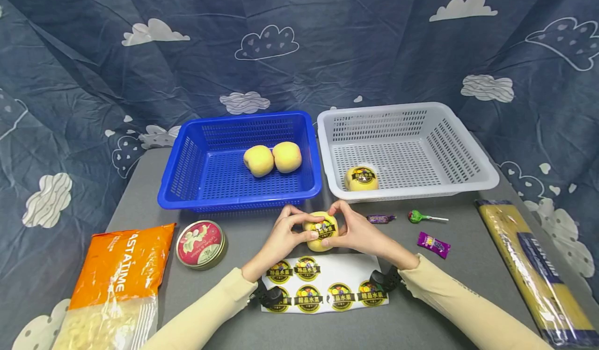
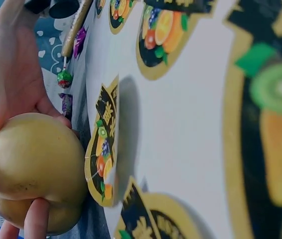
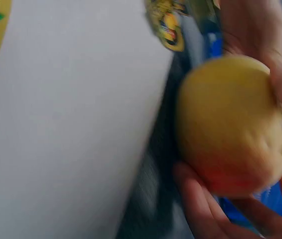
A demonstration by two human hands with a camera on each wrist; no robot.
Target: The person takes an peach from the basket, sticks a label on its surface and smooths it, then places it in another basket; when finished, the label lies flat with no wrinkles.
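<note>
In the head view, a yellow peach is held between both hands above the table. My left hand grips its left side, fingers curled round it and thumb at the sticker's edge. My right hand holds the other side, its thumb also by the sticker. The round black-and-gold fruit sticker lies on the peach's upper face. In the right wrist view the peach has a reddish patch. A white sticker sheet with several similar stickers lies just below the hands; some stickers lift in the left wrist view.
A blue basket holds two plain peaches; a white basket holds one stickered peach. Rightward lie wrapped candies, a lollipop and a spaghetti pack. A round tin and pasta bag are left.
</note>
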